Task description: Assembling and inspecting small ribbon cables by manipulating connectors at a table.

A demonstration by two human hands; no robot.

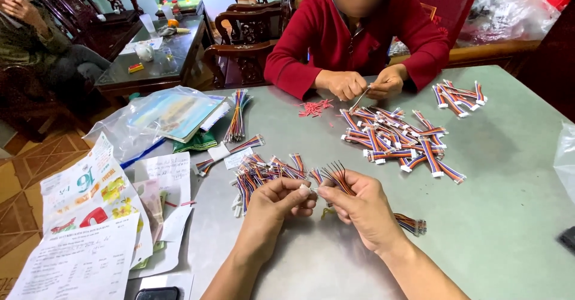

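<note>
Wires [336,176] fan out above the table [509,216], pinched tight by both hands, left hand [277,203] on the white plug [305,189], right hand [359,207] just beside it, so the 2 stay steady.

Grey table [509,216] carries scattered multicoloured wire harnesses [395,138], small red pieces [314,107], plastic bag [162,117], printed papers [96,228], dark phone [157,293].

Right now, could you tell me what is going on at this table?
The person's left hand and right hand pinch a small white connector between them, with a fan of loose wires rising from the right hand. Across the grey table, a person in a red top handles another wire beside a pile of wire harnesses.
</note>
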